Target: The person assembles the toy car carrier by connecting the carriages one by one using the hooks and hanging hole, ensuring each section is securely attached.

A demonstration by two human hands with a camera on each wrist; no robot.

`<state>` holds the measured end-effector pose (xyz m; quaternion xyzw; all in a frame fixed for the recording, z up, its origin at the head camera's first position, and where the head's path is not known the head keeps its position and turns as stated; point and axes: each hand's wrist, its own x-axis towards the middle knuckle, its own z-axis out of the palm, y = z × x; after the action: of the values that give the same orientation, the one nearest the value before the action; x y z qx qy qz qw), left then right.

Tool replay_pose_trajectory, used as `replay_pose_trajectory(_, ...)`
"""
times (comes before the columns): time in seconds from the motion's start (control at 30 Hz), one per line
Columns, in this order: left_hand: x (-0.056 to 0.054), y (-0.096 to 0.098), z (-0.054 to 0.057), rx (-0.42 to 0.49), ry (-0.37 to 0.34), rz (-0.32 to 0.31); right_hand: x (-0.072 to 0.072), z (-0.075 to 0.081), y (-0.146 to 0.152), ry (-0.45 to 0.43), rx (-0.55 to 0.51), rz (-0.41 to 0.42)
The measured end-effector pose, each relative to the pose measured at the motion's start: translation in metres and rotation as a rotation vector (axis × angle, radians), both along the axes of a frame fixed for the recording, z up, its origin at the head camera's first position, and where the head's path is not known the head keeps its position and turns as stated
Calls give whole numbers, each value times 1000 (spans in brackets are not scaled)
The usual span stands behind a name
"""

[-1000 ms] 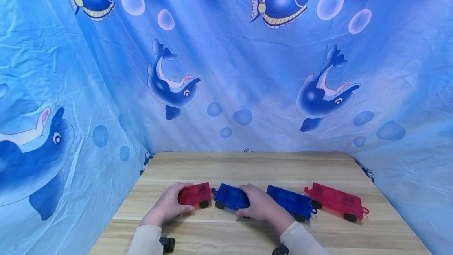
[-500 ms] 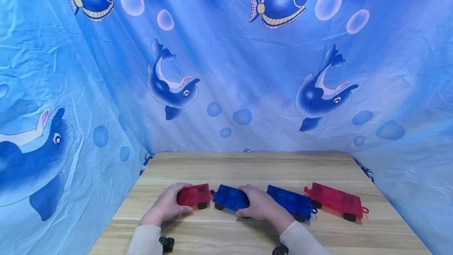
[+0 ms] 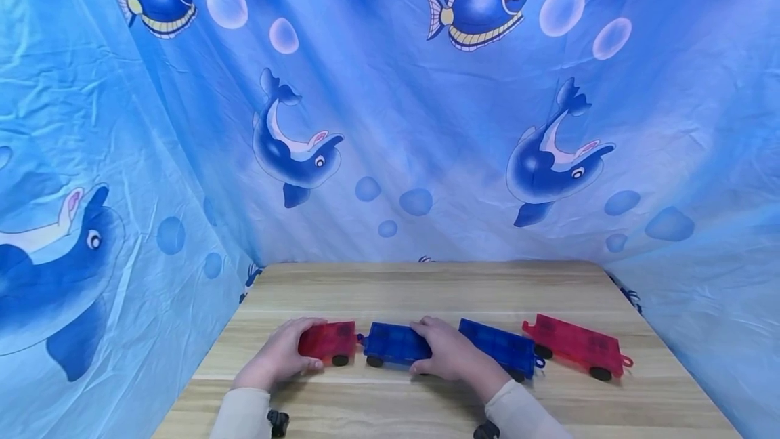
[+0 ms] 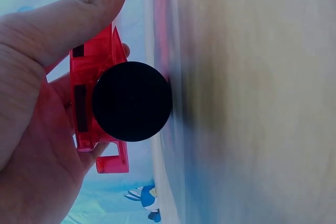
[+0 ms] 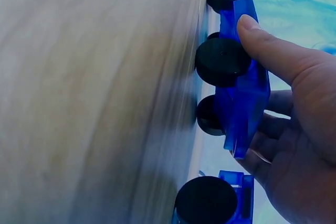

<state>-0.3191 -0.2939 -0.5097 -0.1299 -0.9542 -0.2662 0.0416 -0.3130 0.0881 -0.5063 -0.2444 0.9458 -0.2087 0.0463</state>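
My left hand [image 3: 283, 351] grips a translucent red toy train car [image 3: 335, 343] at its left end, thumb on the near side and fingers over the far side. In the left wrist view its black wheel [image 4: 132, 101] and a small red hook [image 4: 113, 164] show. My right hand [image 3: 447, 351] holds a blue toy train car [image 3: 393, 344] by its right part, thumb along the near side in the right wrist view. At the coupling [image 3: 360, 339], the red car's right end meets the blue car's left end. The palm hides the blue car's right end.
A second blue train car [image 3: 500, 346] stands just right of my right hand, partly behind the wrist. Its ring end overlaps another red train car [image 3: 575, 344] farther right. All are on a wooden table [image 3: 426, 283], with a sea-print curtain [image 3: 390, 120] around it.
Both hands have drawn the held red and blue cars slightly left and nearer, and the held blue car now lies straighter. The two cars on the right have stayed put.
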Motion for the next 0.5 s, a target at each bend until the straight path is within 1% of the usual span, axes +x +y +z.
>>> replay_pose_trajectory(0.17, 2, -4, -1, 8, -4, 0, 4, 3, 5, 24, -5, 42)
replay_pose_trajectory(0.4, 5, -9, 1, 26, -5, 19, 16, 11, 27, 82, -122, 46)
replay_pose_trajectory(0.5, 5, -12, 1, 40, -10, 24, 21, 14, 41, 117, -144, 46)
